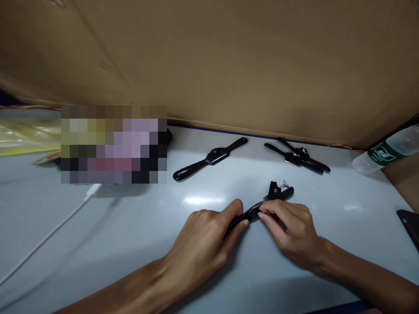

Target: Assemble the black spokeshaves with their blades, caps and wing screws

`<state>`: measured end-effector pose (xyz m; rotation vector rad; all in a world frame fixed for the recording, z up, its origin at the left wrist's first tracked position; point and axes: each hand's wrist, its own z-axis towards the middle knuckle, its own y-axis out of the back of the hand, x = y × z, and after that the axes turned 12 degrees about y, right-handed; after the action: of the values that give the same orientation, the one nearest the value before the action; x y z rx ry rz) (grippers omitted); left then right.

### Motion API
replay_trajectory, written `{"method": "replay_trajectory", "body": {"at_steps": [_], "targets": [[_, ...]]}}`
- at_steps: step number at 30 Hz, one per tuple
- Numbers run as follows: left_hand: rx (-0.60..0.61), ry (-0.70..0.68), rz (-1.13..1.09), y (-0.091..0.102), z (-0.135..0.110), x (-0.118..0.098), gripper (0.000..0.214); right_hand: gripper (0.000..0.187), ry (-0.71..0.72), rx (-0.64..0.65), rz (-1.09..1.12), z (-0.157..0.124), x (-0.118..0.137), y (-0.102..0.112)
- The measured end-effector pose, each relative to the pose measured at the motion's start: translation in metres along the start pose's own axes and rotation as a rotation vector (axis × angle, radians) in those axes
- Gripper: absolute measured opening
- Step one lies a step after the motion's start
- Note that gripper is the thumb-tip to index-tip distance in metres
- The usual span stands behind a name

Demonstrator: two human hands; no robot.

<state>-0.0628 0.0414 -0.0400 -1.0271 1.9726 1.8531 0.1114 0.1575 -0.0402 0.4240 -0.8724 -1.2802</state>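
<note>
A black spokeshave body is in my left hand, whose fingers wrap its near handle. My right hand is closed in a pinch at the middle of that body; whatever sits between the fingertips is too small to make out. Just beyond my right fingers, a black cap plate with a hole lies on the table, and a silver wing screw is beside it. Another bare spokeshave body lies farther back. Two spokeshaves with fittings rest crossed together at the back right.
A cardboard wall stands along the back of the white table. A plastic bottle with a green label lies at the right. A pixelated patch covers something at the left, with a white cable leading from it. A dark flat object sits at the right edge.
</note>
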Motion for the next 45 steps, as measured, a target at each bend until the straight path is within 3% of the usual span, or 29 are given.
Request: {"method": "replay_trajectory", "body": {"at_steps": [5,12,20,24,29,32,38,45], "targets": [[0.015,0.008,-0.010,0.001,0.002,-0.001,0.023,0.014,0.020,0.035,0.142,0.002,0.000,0.003],[-0.002,0.025,0.025,0.002,0.003,0.000,0.023,0.015,-0.095,0.058,-0.003,-0.003,-0.003,-0.002],[-0.002,-0.014,0.076,0.001,0.003,0.003,0.022,0.025,0.237,0.172,-0.256,-0.006,-0.009,0.007],[-0.010,-0.049,0.090,0.001,0.004,0.005,0.022,0.027,0.321,0.270,-0.275,-0.008,-0.013,0.013],[-0.066,-0.074,0.021,0.007,0.008,0.008,0.021,0.017,0.315,0.178,-0.327,-0.009,-0.015,0.015],[-0.113,-0.110,0.005,0.009,0.013,0.012,0.019,0.022,0.373,0.122,-0.369,-0.006,-0.016,0.018],[-0.132,-0.224,0.141,0.004,0.014,0.014,0.018,0.034,0.466,0.218,-0.439,0.002,-0.019,0.021],[-0.152,-0.250,0.224,0.006,0.010,0.012,0.023,0.026,0.589,0.144,-0.474,0.007,-0.014,0.028]]}}
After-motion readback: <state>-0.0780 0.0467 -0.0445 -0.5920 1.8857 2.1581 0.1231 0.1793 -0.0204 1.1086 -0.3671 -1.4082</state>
